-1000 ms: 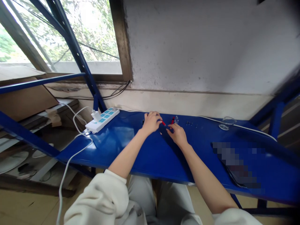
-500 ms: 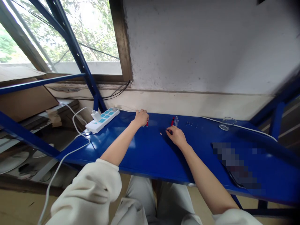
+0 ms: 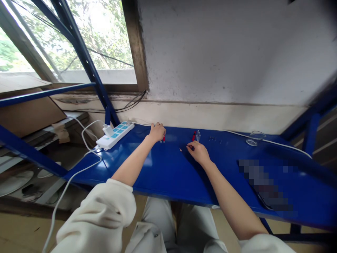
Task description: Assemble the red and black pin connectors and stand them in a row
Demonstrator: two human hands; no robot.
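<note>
Red slim piece (image 3: 164, 139) at the left hand (image 3: 157, 133), near the far edge of the surface (image 3: 168, 172).
A second ago it was between both hands; now it is off to the left with the left hand, while the right hand (image 3: 199, 152) has stayed about where it was. The piece looks bright red, its upper part hidden by the left hand's bent fingers; whether they grip it cannot be told. The right hand's fingertips are drawn close, their hold unclear. Just beyond them are another red piece (image 3: 194, 136) and some clear pieces (image 3: 198, 136).
</note>
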